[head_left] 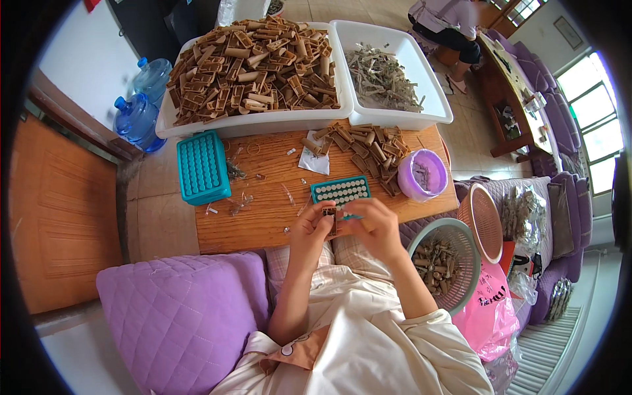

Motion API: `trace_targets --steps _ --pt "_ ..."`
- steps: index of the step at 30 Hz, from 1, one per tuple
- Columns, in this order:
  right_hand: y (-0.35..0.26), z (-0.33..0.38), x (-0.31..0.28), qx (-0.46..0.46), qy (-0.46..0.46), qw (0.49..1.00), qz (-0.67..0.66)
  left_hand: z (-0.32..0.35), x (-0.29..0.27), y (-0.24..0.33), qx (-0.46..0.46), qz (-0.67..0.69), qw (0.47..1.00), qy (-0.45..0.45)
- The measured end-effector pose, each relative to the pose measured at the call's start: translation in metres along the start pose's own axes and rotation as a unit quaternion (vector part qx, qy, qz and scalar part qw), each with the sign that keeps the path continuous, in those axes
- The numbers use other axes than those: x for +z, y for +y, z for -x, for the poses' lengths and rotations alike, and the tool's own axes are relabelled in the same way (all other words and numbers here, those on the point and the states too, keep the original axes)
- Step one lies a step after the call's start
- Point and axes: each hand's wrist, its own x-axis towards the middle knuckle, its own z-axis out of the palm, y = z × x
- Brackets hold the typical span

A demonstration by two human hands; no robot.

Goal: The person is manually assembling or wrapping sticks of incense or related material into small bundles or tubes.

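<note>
In my left hand [307,234] a small brown trough-shaped plastic piece [330,213] stands upright, pinched between thumb and fingers. Its hollow side shows, with something dark inside that is too small to name. My right hand [376,227] is right beside it, fingers bent toward the piece. Those fingertips are blurred, so whether they grip anything is unclear. Just beyond both hands lies a teal tray [340,182] with rows of round whitish pieces, partly covered by my right hand. A loose pile of similar brown pieces [370,150] lies behind it.
Brown pieces [253,69] heap a large white tub; a second tub [431,99] holds grey strips. On the wooden table [253,227] are a teal rack [197,170], a purple bucket [407,179] and clear scraps. A grey-green basket [475,263] stands right. Another person [454,26] is far off.
</note>
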Motion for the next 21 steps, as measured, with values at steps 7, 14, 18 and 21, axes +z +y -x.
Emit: trace_targets --steps 7,14,18,21 --pt "0.092 0.02 -0.001 0.171 0.082 0.977 0.099 0.0 0.0 0.0 0.042 -0.039 0.998 0.018" --pt "0.094 0.029 0.015 0.199 0.112 0.951 0.209 0.0 0.001 -0.001 0.027 -0.029 0.999 0.011" --pt "0.095 0.032 0.014 0.167 0.079 0.954 0.238 0.001 0.0 -0.001 0.02 -0.045 0.999 0.009" --pt "0.104 0.032 0.012 0.163 0.079 0.961 0.21 0.001 0.002 0.002 0.008 -0.041 0.999 -0.003"
